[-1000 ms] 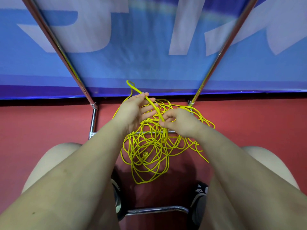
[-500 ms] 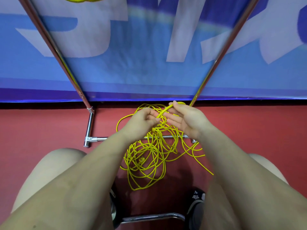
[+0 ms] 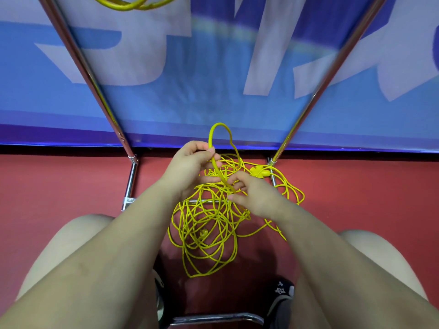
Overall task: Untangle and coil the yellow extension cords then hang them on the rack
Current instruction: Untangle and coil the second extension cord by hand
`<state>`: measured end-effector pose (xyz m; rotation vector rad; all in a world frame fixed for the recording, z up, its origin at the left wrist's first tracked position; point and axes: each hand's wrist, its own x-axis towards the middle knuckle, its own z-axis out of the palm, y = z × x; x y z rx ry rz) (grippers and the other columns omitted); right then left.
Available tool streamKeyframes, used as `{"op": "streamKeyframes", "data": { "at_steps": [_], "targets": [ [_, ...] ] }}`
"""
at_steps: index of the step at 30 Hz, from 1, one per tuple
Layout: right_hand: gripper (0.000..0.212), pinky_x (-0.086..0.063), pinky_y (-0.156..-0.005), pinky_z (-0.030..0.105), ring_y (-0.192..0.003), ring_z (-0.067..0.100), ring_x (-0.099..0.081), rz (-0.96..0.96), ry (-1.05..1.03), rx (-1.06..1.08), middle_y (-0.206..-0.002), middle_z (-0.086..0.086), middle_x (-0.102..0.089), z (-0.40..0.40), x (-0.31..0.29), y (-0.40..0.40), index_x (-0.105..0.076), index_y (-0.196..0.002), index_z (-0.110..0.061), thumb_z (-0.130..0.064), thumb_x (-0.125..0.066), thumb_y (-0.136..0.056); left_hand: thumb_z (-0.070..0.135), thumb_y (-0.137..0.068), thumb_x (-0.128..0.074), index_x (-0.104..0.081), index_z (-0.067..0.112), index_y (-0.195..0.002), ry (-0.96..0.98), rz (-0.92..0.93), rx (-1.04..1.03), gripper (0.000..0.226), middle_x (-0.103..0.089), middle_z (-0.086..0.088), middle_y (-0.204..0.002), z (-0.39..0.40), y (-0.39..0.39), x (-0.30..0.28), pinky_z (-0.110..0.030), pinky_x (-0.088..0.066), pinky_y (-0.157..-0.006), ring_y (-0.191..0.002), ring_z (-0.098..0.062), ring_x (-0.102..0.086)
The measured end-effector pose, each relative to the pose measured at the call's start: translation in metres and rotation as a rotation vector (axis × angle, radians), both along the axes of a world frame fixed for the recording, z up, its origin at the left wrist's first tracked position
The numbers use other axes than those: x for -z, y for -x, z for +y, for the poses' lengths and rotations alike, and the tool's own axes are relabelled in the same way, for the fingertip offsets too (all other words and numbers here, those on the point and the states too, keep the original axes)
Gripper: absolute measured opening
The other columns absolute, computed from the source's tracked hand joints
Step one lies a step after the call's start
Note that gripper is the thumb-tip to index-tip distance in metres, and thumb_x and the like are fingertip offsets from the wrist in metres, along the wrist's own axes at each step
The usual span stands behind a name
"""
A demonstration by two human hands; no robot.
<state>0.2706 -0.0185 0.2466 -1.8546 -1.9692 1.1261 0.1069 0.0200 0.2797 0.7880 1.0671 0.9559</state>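
A tangled yellow extension cord [image 3: 209, 233] lies in a loose heap on the red floor between the rack's lower bars. My left hand [image 3: 190, 167] pinches a strand of it, and a loop [image 3: 219, 129] arches up above the fingers. My right hand [image 3: 254, 195] grips the same strand lower down, just over the heap. A yellow socket block [image 3: 259, 172] lies at the heap's far right. A plug [image 3: 203, 232] shows inside the tangle. Another coil of yellow cord [image 3: 133, 4] hangs at the top edge of the view.
The chrome rack [image 3: 80, 60] has two slanted poles, the right one [image 3: 332, 74], and a low crossbar [image 3: 129, 186]. A blue banner [image 3: 213, 79] stands behind it. My knees, dark shoes [image 3: 281, 295] and a chrome chair bar [image 3: 213, 318] fill the near edge.
My hands have come apart along the strand: the left went up, the right down toward the heap, and a loop stands above the left fingers. The socket block has come into sight.
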Motion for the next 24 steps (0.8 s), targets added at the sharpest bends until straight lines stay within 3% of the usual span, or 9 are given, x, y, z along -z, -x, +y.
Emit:
{"op": "streamKeyframes", "data": {
  "at_steps": [4,7,10,13,16,18,19,22,24],
  "targets": [
    [0.015,-0.048,-0.077,0.034,-0.080,0.020,-0.056,0.042,-0.073,0.046,-0.089,-0.002,-0.055,0.002,-0.003,0.001,-0.050,-0.097,-0.025,-0.022,-0.062,-0.088,0.010,-0.095,-0.051,-0.051,0.014,-0.087,0.090,-0.163,-0.111,0.009,-0.066,-0.001,-0.073,0.002,0.000,-0.001,-0.038,-0.058,-0.053,-0.068,-0.012,-0.068],
    [0.017,-0.047,-0.069,0.031,-0.073,0.022,-0.059,0.063,-0.099,0.102,-0.077,-0.003,-0.057,0.004,-0.003,0.002,-0.045,-0.082,-0.026,-0.022,-0.059,-0.090,0.014,-0.098,-0.047,-0.054,0.015,-0.097,0.086,-0.170,-0.069,0.007,-0.070,-0.002,-0.087,0.003,-0.001,0.000,-0.036,-0.059,-0.063,-0.083,-0.015,-0.068],
    [0.020,-0.052,-0.066,0.035,-0.064,0.021,-0.064,0.358,-0.004,0.309,-0.072,0.000,-0.055,0.008,-0.009,0.003,-0.042,-0.077,-0.024,-0.018,-0.053,-0.093,0.018,-0.098,-0.045,-0.056,0.021,-0.104,0.046,0.066,0.062,0.012,-0.067,0.001,-0.099,-0.001,-0.004,0.009,-0.034,-0.049,-0.082,-0.093,-0.014,-0.062],
    [0.017,-0.055,-0.059,0.024,-0.060,0.013,-0.064,0.664,0.051,0.591,-0.076,0.005,-0.056,0.014,-0.021,-0.004,-0.045,-0.080,-0.016,-0.018,-0.048,-0.096,0.028,-0.098,-0.045,-0.057,0.018,-0.109,-0.091,0.403,0.332,0.018,-0.064,0.002,-0.102,-0.012,-0.010,0.025,-0.032,-0.041,-0.093,-0.101,-0.013,-0.057],
    [0.018,-0.056,-0.062,0.025,-0.071,0.018,-0.064,0.974,0.132,0.815,-0.079,0.005,-0.053,0.016,-0.029,-0.011,-0.046,-0.080,-0.011,-0.018,-0.047,-0.097,0.031,-0.098,-0.046,-0.052,0.019,-0.104,-0.147,0.530,0.520,0.015,-0.056,0.010,-0.088,-0.025,-0.018,0.036,-0.012,-0.040,-0.073,-0.078,0.003,-0.051],
    [0.017,-0.056,-0.061,0.024,-0.074,0.019,-0.064,1.062,0.166,0.865,-0.081,0.006,-0.054,0.016,-0.030,-0.010,-0.048,-0.082,-0.011,-0.018,-0.047,-0.097,0.022,-0.097,-0.049,-0.046,0.019,-0.094,-0.174,0.492,0.515,0.005,-0.048,0.010,-0.075,-0.025,-0.021,0.040,-0.011,-0.035,-0.057,-0.057,0.007,-0.043],
    [0.016,-0.056,-0.061,0.024,-0.075,0.019,-0.064,1.084,0.175,0.874,-0.083,0.007,-0.056,0.016,-0.032,-0.009,-0.049,-0.083,-0.011,-0.019,-0.047,-0.097,0.018,-0.097,-0.050,-0.044,0.020,-0.088,-0.211,0.497,0.501,0.011,-0.047,0.007,-0.072,-0.024,-0.020,0.042,-0.012,-0.034,-0.053,-0.051,0.005,-0.041],
    [0.014,-0.058,-0.068,0.031,-0.084,0.022,-0.066,1.216,0.241,0.786,-0.105,0.014,-0.061,0.019,-0.037,-0.011,-0.051,-0.097,-0.010,-0.022,-0.043,-0.098,0.017,-0.097,-0.050,-0.044,0.023,-0.079,-0.266,0.511,0.446,0.020,-0.062,-0.010,-0.081,-0.019,-0.019,0.044,-0.027,-0.044,-0.060,-0.063,-0.010,-0.052],
    [0.028,-0.053,-0.080,0.034,-0.096,0.023,-0.063,1.121,0.325,0.647,-0.123,0.014,-0.056,0.018,-0.036,-0.010,-0.047,-0.123,-0.013,-0.025,-0.042,-0.098,0.016,-0.097,-0.049,-0.046,0.023,-0.080,-0.269,0.483,0.344,0.019,-0.065,-0.007,-0.080,-0.016,-0.019,0.041,-0.035,-0.049,-0.069,-0.069,-0.013,-0.059]
  ]
}}
